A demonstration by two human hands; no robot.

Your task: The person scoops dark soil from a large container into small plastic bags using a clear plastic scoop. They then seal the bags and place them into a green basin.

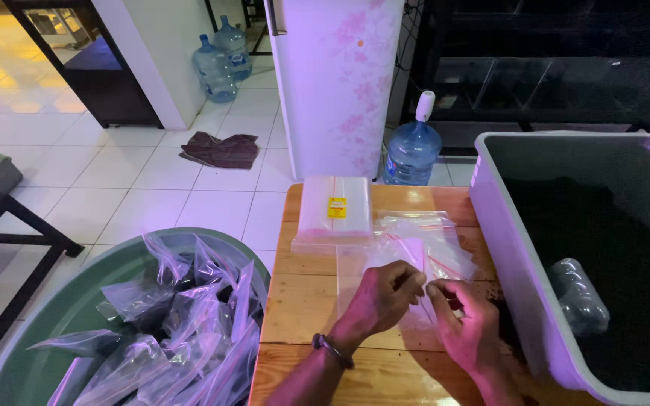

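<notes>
Hands meet over a wooden table (302, 301): left hand (381, 297) and right hand (468, 323) both pinch a clear zip bag (385, 259), whose thin slippery film could tear or slide free if tugged.

A floor of pale square tiles (137, 180) is seen across the left and far part of the scene, washed in violet light, with a warm yellow glow at the far left. A white wall corner (161, 53) is set beside a dark cabinet (99, 68). A white refrigerator (336, 83) with pink flowers is placed at the far centre, dark shelving (551, 68) to its right. A dark cloth (221, 149) is left on the tiles, and a black frame (9, 248) is seen near left.
</notes>
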